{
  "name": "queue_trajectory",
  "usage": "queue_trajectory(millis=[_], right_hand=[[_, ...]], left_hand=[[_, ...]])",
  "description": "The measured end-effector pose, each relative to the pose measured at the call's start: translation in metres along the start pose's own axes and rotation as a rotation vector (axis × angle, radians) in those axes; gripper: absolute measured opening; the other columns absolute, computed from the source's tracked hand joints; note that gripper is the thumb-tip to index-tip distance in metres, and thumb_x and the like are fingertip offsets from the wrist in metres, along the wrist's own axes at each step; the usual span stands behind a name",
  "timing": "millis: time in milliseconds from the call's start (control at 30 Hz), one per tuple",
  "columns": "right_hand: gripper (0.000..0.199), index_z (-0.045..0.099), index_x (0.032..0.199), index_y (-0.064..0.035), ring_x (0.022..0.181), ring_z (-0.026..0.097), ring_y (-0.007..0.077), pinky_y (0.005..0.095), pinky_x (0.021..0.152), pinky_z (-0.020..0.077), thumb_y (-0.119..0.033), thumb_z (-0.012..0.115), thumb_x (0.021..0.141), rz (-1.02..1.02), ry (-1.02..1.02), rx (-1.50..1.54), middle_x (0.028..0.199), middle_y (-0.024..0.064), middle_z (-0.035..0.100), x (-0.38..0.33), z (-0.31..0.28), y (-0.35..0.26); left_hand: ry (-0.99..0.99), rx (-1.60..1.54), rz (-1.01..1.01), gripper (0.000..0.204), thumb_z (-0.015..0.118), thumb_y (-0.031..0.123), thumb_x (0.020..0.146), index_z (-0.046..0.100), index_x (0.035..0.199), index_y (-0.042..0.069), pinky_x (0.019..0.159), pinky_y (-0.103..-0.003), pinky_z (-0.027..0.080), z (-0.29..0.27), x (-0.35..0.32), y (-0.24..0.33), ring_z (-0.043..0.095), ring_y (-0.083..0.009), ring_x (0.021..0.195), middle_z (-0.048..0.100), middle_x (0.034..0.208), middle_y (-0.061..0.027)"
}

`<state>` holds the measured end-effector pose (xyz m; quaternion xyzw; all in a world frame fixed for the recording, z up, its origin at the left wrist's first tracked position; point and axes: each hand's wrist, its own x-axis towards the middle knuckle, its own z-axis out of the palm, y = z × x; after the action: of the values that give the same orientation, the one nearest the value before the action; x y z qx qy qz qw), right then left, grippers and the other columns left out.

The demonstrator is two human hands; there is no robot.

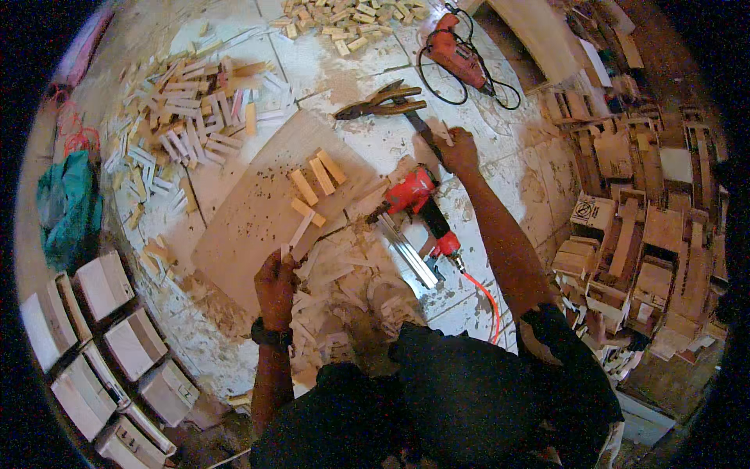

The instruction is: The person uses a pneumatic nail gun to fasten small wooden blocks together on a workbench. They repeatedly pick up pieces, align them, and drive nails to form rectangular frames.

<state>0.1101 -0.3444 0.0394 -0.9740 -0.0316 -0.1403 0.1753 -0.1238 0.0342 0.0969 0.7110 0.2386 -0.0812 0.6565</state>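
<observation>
My left hand (277, 281) is closed on a thin pale wooden strip (299, 233). The strip's far end meets a short wooden block (308, 212) lying across it on a brown board (234, 211). Several loose blocks (322, 173) rest on that board. Fingers curled, my right hand (458, 150) is beside the dark handle of a hammer (423, 134). Something small and pale shows at its fingertips, too unclear to name. Pliers (375, 103) lie beside the hammer's head. Between my forearms, a red and black nail gun (414, 195) lies on the floor, an orange hose attached.
Piles of wooden pieces (195, 109) and short blocks (359, 19) lie at the far side. A red corded drill (457, 55) is at the far right. Wooden box-like pieces stand stacked at right (625, 234) and left (105, 285). Green cloth (66, 211) lies at left.
</observation>
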Motion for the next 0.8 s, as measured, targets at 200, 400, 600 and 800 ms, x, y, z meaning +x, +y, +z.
queue_trajectory(millis=[200, 400, 600, 800], right_hand=[[0.051, 0.062, 0.107, -0.0021, 0.095, 0.061, 0.0215, 0.0361, 0.083, 0.0467, -0.045, 0.065, 0.081, 0.656, -0.894, 0.589, 0.104, 0.0139, 0.065, -0.104, -0.045, -0.023], [0.059, 0.056, 0.118, -0.0034, 0.100, 0.057, 0.0183, 0.0325, 0.089, 0.0436, -0.033, 0.077, 0.072, 0.553, -1.103, 0.736, 0.111, 0.0063, 0.061, -0.084, -0.040, -0.019], [0.045, 0.059, 0.113, -0.0045, 0.089, 0.061, 0.0167, 0.0317, 0.079, 0.0488, -0.026, 0.071, 0.076, 0.503, -1.124, 0.838, 0.102, 0.0051, 0.064, -0.082, -0.034, -0.030], [0.043, 0.054, 0.112, -0.0053, 0.071, 0.063, 0.0174, 0.0317, 0.059, 0.0531, -0.008, 0.071, 0.072, 0.716, -1.170, 0.934, 0.089, 0.0059, 0.062, -0.087, -0.052, -0.048]], left_hand=[[0.016, 0.125, -0.026, 0.027, 0.055, 0.018, 0.090, 0.063, 0.109, 0.000, 0.056, -0.025, 0.043, -0.004, 0.011, -0.003, 0.051, -0.0083, 0.060, 0.063, 0.076, -0.0034], [-0.046, 0.394, 0.238, 0.024, 0.056, 0.019, 0.088, 0.064, 0.099, -0.001, 0.064, -0.032, 0.048, -0.006, 0.036, -0.018, 0.062, -0.0196, 0.069, 0.066, 0.079, -0.0114], [-0.031, 0.430, 0.388, 0.026, 0.062, 0.025, 0.083, 0.067, 0.092, 0.000, 0.064, -0.036, 0.049, -0.001, 0.086, -0.030, 0.065, -0.0282, 0.069, 0.067, 0.077, -0.0150], [-0.062, 0.468, 0.259, 0.028, 0.064, 0.028, 0.081, 0.069, 0.087, 0.002, 0.060, -0.033, 0.049, -0.002, 0.105, -0.035, 0.063, -0.0192, 0.059, 0.067, 0.070, -0.0120]])
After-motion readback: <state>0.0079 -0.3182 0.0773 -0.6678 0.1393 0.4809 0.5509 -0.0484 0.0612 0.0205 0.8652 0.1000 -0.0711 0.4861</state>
